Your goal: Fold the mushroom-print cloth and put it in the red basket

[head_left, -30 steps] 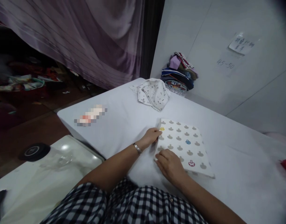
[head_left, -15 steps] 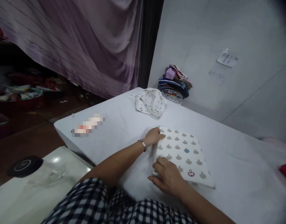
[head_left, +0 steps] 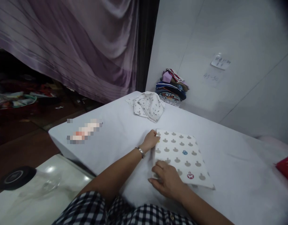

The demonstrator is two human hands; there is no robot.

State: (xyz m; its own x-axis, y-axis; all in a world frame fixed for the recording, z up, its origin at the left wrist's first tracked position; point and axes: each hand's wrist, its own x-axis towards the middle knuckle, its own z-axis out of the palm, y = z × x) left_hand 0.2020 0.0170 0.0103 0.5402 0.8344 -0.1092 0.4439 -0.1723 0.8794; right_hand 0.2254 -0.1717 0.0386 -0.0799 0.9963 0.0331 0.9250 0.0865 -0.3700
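Note:
A folded white cloth [head_left: 185,152] with grey mushroom-like prints, plus single blue and red ones, lies flat on the white-covered table [head_left: 238,175]. My left hand [head_left: 150,141], with a bracelet at the wrist, is closed on the cloth's far left corner. Along its near left edge, my right hand [head_left: 168,179] has curled fingers on top and the thumb at the side, gripping the edge. Farther back lies a crumpled white cloth [head_left: 150,107] with small dark prints, apart from both hands.
A stack of folded fabrics [head_left: 171,87] stands by the wall behind the table. A blurred-out item [head_left: 84,132] lies on the left. A glossy side table [head_left: 40,200] bears a black round object [head_left: 16,177]. Something red [head_left: 287,168] is at the right edge.
The view has shifted slightly, moving the scene a little left and down. Both hands stay at the left edge of the folded cloth, with the left fingers closer around the corner.

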